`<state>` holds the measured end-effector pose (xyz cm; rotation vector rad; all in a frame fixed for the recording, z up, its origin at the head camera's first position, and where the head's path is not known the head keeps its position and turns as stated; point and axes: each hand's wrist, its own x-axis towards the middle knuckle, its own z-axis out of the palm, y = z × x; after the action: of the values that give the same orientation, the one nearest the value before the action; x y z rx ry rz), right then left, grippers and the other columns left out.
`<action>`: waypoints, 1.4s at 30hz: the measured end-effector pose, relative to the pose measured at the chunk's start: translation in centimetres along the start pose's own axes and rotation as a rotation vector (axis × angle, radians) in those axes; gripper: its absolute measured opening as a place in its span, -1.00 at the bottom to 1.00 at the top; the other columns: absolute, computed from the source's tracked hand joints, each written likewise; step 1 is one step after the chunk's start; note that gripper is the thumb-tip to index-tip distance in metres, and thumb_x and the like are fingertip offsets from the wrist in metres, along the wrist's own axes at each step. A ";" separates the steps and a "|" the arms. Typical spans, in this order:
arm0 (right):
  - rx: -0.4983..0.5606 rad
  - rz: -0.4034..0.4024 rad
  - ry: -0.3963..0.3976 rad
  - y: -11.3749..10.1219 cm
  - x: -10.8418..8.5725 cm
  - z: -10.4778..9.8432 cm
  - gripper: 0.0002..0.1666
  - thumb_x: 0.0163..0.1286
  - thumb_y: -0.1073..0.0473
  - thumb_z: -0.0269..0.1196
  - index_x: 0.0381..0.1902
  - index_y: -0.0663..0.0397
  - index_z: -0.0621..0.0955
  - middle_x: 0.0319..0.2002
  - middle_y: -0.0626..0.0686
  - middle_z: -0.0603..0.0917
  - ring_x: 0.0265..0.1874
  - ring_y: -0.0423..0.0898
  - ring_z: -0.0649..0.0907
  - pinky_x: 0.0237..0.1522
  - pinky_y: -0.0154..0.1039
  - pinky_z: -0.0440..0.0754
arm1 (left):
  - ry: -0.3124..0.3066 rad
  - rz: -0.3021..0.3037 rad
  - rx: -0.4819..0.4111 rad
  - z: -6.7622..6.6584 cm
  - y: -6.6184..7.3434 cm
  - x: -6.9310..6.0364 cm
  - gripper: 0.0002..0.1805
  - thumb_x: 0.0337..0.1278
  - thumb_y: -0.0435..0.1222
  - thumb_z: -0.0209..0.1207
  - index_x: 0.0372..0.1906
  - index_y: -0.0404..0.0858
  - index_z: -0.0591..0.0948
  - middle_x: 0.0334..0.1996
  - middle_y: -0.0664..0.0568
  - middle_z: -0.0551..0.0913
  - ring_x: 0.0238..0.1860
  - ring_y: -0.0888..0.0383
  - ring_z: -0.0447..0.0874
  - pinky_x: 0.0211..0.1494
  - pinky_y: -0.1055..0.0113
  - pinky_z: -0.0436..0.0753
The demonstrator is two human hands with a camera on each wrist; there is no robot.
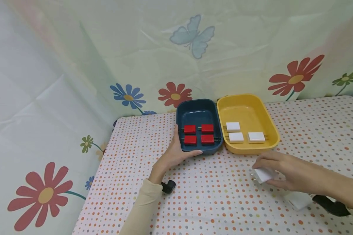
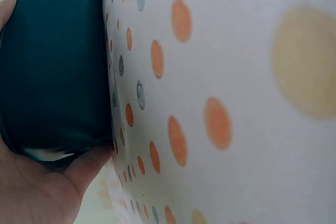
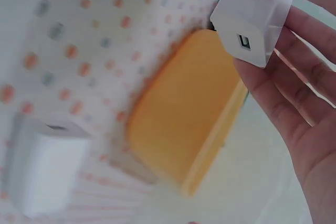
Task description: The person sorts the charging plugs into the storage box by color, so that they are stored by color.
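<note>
My right hand pinches a white USB charger between thumb and fingers, just in front of the yellow tray. Its two prongs point left in the head view; a USB port shows on the charger in the right wrist view. My left hand rests against the near left corner of the dark blue tray, thumb along the front wall and fingers along the left side. Several red chargers lie in the blue tray. Three white chargers lie in the yellow one.
Another white charger lies on the dotted tablecloth below my right forearm, partly covered by it. The two trays stand side by side near the back edge, before a flowered cloth backdrop.
</note>
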<state>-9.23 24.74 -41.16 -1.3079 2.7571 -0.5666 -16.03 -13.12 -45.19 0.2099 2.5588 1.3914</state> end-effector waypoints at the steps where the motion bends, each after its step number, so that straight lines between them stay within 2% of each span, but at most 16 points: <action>1: 0.000 -0.003 -0.007 0.0 0.3 -0.4 -0.38 -0.04 0.15 0.71 0.02 -0.20 0.74 0.05 -0.07 0.68 -0.12 -0.19 0.64 -0.20 -0.18 0.78 | 0.000 0.000 -0.002 0.0 0.0 0.0 0.48 0.08 0.06 0.52 0.69 0.01 -0.45 0.71 0.05 -0.18 0.67 0.01 -0.14 0.56 -0.18 0.24; 4: -0.029 -0.037 0.002 -0.1 1.2 -1.5 -0.34 -0.08 0.15 0.73 0.03 -0.19 0.74 0.04 -0.07 0.68 -0.15 -0.16 0.65 -0.22 -0.19 0.78 | -0.002 0.005 -0.008 0.0 0.1 0.1 0.48 0.08 0.07 0.52 0.69 0.01 -0.45 0.71 0.06 -0.18 0.67 0.02 -0.14 0.56 -0.18 0.24; 8: -0.073 -0.070 0.066 0.0 2.7 -3.1 -0.31 -0.13 0.18 0.75 0.01 -0.18 0.73 0.00 -0.15 0.66 -0.20 -0.21 0.63 -0.24 -0.29 0.77 | -0.005 0.020 -0.012 -0.1 0.0 0.1 0.49 0.07 0.07 0.53 0.68 0.02 -0.46 0.71 0.07 -0.17 0.66 0.04 -0.13 0.57 -0.16 0.25; 14: -0.062 -0.021 0.108 1.1 6.2 -5.5 -0.41 -0.07 0.24 0.72 -0.05 -0.15 0.74 -0.02 -0.21 0.62 -0.17 -0.19 0.62 -0.19 -0.22 0.77 | 0.002 0.036 -0.021 0.0 0.0 0.1 0.48 0.08 0.03 0.53 0.69 -0.01 -0.45 0.71 0.03 -0.15 0.66 0.01 -0.12 0.57 -0.16 0.24; 18: -0.071 0.005 0.108 2.6 8.5 -6.1 -0.47 0.02 0.27 0.68 -0.02 0.01 0.74 -0.04 -0.13 0.64 -0.17 -0.15 0.62 -0.15 -0.13 0.76 | 0.002 0.023 -0.013 0.1 -0.1 0.1 0.48 0.08 0.05 0.53 0.69 0.00 -0.45 0.71 0.02 -0.16 0.66 0.00 -0.12 0.57 -0.16 0.25; 24: -0.074 0.068 0.120 5.4 10.9 -5.6 -0.53 0.12 0.34 0.60 0.00 0.25 0.72 -0.06 0.07 0.68 -0.17 -0.02 0.64 -0.08 0.02 0.74 | 0.001 0.042 -0.019 0.1 -0.1 0.3 0.48 0.09 0.02 0.53 0.69 -0.01 -0.44 0.70 0.03 -0.12 0.65 0.02 -0.09 0.55 -0.14 0.28; 29: -0.050 0.156 0.079 7.7 13.2 -4.7 -0.52 0.20 0.31 0.57 0.06 0.35 0.70 -0.08 0.15 0.68 -0.16 0.04 0.62 -0.01 0.11 0.71 | 0.005 0.074 -0.039 0.0 -0.2 0.4 0.47 0.10 -0.05 0.53 0.69 -0.03 -0.44 0.69 0.03 -0.10 0.64 0.03 -0.07 0.55 -0.14 0.30; 36: -0.085 0.151 0.064 10.2 15.5 -3.8 -0.53 0.17 0.34 0.58 0.00 0.44 0.68 -0.11 0.22 0.67 -0.17 0.11 0.63 0.03 0.17 0.68 | 0.005 0.052 -0.017 0.0 0.0 0.4 0.48 0.09 -0.01 0.53 0.69 -0.03 -0.44 0.70 0.04 -0.12 0.64 0.04 -0.08 0.57 -0.13 0.26; 42: -0.056 0.208 0.008 11.4 16.7 -2.8 -0.51 0.20 0.32 0.57 0.03 0.45 0.68 -0.08 0.25 0.69 -0.13 0.12 0.64 0.06 0.16 0.66 | 0.010 0.066 -0.020 0.0 0.0 0.3 0.47 0.10 -0.05 0.54 0.69 -0.04 -0.44 0.70 0.05 -0.11 0.64 0.05 -0.07 0.57 -0.11 0.26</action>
<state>-29.01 19.59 -40.47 -1.0110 2.8870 -0.4846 -16.33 -13.04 -45.29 0.2880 2.5670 1.4439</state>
